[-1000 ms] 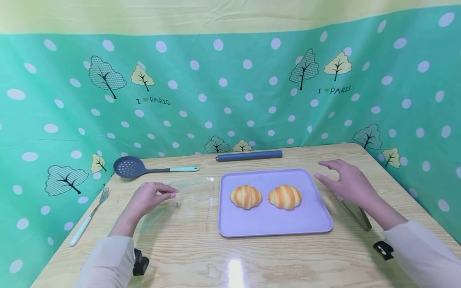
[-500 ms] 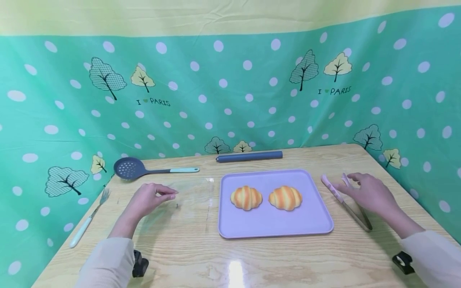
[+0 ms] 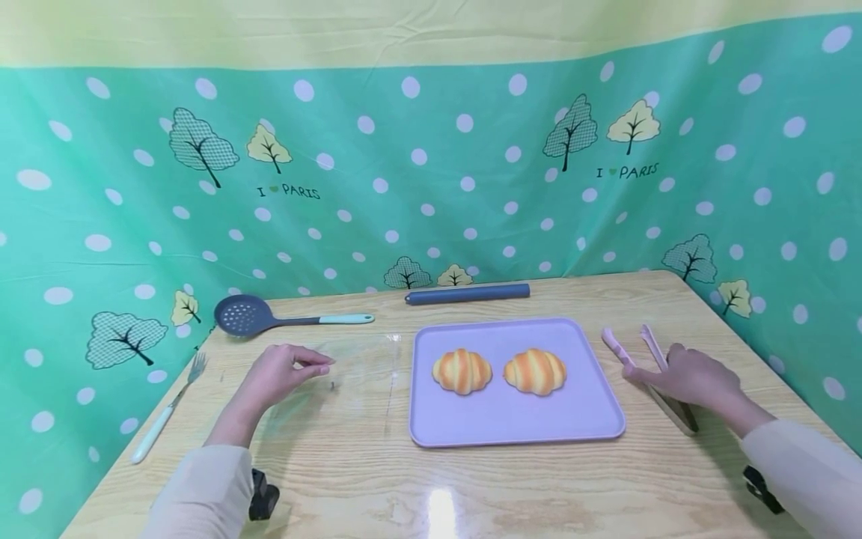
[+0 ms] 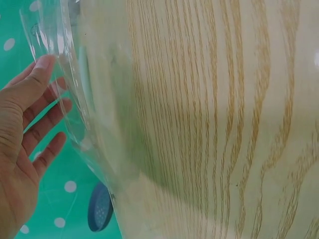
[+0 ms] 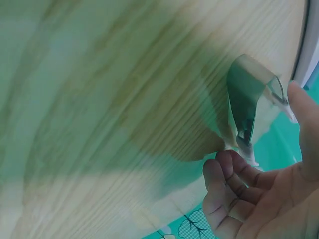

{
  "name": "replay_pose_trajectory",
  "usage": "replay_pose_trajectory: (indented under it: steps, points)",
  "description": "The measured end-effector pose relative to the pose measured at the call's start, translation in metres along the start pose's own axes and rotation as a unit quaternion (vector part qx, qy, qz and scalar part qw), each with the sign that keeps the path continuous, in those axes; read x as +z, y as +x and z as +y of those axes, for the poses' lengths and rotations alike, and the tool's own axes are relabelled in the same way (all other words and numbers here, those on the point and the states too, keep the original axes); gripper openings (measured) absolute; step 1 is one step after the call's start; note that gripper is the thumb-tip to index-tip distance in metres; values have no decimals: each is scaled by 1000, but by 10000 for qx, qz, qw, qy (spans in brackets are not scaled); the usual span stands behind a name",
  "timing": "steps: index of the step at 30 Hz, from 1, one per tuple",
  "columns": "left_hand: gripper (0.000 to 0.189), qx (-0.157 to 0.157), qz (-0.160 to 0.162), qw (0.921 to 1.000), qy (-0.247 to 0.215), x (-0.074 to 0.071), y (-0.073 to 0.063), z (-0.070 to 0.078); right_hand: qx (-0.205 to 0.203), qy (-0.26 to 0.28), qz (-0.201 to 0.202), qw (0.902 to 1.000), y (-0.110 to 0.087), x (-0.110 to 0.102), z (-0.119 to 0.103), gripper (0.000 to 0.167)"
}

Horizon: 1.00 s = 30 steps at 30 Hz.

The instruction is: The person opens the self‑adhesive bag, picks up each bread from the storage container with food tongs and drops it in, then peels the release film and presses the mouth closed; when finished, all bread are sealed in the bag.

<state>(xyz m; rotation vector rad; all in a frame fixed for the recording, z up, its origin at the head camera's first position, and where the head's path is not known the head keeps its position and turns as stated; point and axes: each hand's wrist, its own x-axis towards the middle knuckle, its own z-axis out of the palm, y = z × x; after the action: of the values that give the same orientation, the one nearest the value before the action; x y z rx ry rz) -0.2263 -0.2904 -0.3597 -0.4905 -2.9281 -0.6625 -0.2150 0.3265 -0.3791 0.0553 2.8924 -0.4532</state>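
Observation:
My left hand (image 3: 279, 376) pinches the edge of a clear plastic bag (image 4: 82, 99) between thumb and fingertips; the bag spreads over the table to the right of that hand. At the right, my right hand (image 3: 697, 382) straddles a pair of tongs (image 3: 614, 344) lying with pink tips pointing away and a metal bend (image 5: 246, 92) towards me. Its thumb is beside one arm of the tongs and the other fingers beside the other, the arms still spread. Between the hands, two croissants (image 3: 462, 371) lie side by side on a lilac tray (image 3: 512, 430).
Behind the bag lies a slotted skimmer (image 3: 244, 316) with a mint handle. A fork (image 3: 161, 419) lies at the table's left edge. A dark blue rod (image 3: 468, 294) lies behind the tray. A polka-dot curtain (image 3: 431, 187) closes off the back.
My right hand has come down and to the right from beside the tray, and now straddles the tongs. The left hand keeps its pinch on the bag without moving.

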Motion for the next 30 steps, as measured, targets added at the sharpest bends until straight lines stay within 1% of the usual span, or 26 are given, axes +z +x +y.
replay_pose_trajectory:
  steps: [3, 6, 10, 14, 17, 18, 21, 23, 25, 30]
  points:
    - [13, 35, 11, 10000, 12, 0, 0, 0, 120, -67, -129, 9998, 1, 1, -2, 114]
    - [13, 94, 21, 10000, 26, 1, 1, 1, 180, -88, -134, 9997, 0, 1, -4, 116]
    - [13, 121, 37, 9999, 39, 1, 1, 1, 165, -33, -110, 9998, -3, 2, -3, 109]
    - [13, 120, 43, 9999, 63, 1, 1, 1, 100, 61, -112, 9999, -5, 2, 1, 99]
    - [13, 139, 54, 9998, 92, 1, 2, 1, 7, 120, -66, 9999, -6, 3, 3, 96]
    - [13, 144, 59, 9998, 94, 1, 2, 1, -34, 140, -9, 9999, -7, 3, 4, 95]
    - [14, 163, 77, 9998, 110, 1, 2, 1, -210, 314, 264, 9989, -9, 5, 5, 82]
    - [14, 156, 78, 9998, 108, 1, 2, 1, -353, 470, 503, 9970, -10, 4, 5, 72]
    - [14, 139, 66, 9998, 100, 1, 2, 1, -529, 608, 733, 9940, -10, 3, 5, 67]
    - [15, 101, 50, 9999, 100, 0, 1, 1, -964, 626, 1306, 9847, -8, -4, 2, 68]
